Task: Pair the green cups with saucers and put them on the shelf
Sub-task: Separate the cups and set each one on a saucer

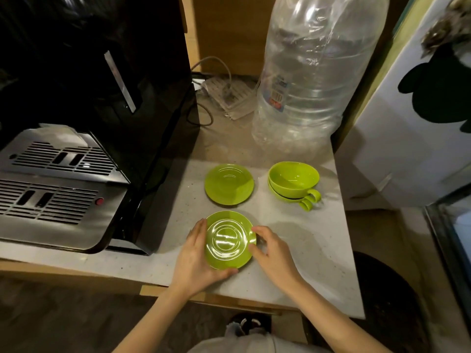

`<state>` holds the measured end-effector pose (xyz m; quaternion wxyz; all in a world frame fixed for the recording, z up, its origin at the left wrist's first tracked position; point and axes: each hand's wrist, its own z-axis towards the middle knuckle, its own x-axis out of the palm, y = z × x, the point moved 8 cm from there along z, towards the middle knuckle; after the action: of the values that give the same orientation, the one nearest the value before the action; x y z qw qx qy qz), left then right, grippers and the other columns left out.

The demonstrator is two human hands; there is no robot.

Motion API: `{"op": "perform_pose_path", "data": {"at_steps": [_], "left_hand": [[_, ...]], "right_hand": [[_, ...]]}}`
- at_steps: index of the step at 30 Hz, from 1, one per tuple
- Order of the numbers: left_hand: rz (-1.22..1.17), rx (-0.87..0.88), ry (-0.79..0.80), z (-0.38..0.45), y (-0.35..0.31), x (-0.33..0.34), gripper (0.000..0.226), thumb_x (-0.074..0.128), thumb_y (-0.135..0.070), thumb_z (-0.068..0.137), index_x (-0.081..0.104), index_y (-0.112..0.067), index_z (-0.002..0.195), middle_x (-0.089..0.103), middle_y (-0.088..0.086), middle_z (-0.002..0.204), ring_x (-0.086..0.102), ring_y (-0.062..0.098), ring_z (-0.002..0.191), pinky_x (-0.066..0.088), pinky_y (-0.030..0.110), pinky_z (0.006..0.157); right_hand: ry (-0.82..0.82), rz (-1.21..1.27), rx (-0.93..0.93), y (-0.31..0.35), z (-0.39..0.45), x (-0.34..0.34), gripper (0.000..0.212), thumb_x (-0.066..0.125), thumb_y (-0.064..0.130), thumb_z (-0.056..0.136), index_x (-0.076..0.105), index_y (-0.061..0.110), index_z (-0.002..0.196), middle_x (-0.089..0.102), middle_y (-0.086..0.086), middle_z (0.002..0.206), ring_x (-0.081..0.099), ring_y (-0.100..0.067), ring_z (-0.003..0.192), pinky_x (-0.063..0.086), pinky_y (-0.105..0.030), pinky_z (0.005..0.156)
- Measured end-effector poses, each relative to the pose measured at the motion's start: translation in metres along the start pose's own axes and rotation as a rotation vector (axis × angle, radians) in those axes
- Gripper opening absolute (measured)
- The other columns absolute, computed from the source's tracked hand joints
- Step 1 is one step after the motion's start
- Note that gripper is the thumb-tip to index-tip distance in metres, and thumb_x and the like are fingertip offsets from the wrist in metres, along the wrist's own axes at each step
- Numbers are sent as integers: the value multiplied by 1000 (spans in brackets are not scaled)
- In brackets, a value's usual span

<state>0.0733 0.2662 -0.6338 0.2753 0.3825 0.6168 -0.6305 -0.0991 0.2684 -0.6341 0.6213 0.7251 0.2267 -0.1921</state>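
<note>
A green saucer is near the front of the pale counter, held between both hands. My left hand cups its left and lower rim. My right hand pinches its right rim with fingertips. A second green saucer lies flat further back. To the right of it, two green cups sit stacked one inside the other, handles pointing to the front right.
A black coffee machine with a metal drip tray fills the left side. A large clear plastic water bottle stands behind the cups. A power strip and cables lie at the back. A white panel borders the right.
</note>
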Motion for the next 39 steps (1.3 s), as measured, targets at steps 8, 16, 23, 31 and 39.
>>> {"op": "perform_pose_path", "data": {"at_steps": [8,16,23,31,39], "left_hand": [[11,44,39,15,7,-5,126,64,-70,41,26,-4,141,35,15,148,33,28,137,21,27,107],[4,78,92,26,10,-6,128,61,-72,43,14,-9,144,21,8,155,20,20,142,14,23,109],[12,85,181,29,7,-3,143,41,-92,32,1,-15,146,2,10,157,0,20,144,6,29,113],[-477,43,126,73,-73,-22,68,74,-39,68,51,-13,126,61,6,120,62,12,98,49,27,89],[-846,-258,403,123,-120,11,22,51,-30,90,54,-11,101,61,13,78,65,18,59,54,24,49]], "right_hand": [[32,-105,-14,3,8,8,41,53,24,89,48,15,129,58,-8,127,51,-21,118,40,-29,96],[42,-174,-18,4,16,10,41,50,27,90,47,17,129,57,-8,128,51,-24,117,43,-36,97],[63,-131,-13,7,20,4,37,51,24,90,50,15,126,61,-7,124,54,-22,116,41,-30,93],[-273,74,-26,30,34,-100,17,55,14,88,66,13,100,69,-12,81,66,-30,78,51,-38,74],[-470,-49,302,-19,49,-171,30,52,27,87,64,4,100,69,-22,98,62,-38,95,53,-44,80]]}}
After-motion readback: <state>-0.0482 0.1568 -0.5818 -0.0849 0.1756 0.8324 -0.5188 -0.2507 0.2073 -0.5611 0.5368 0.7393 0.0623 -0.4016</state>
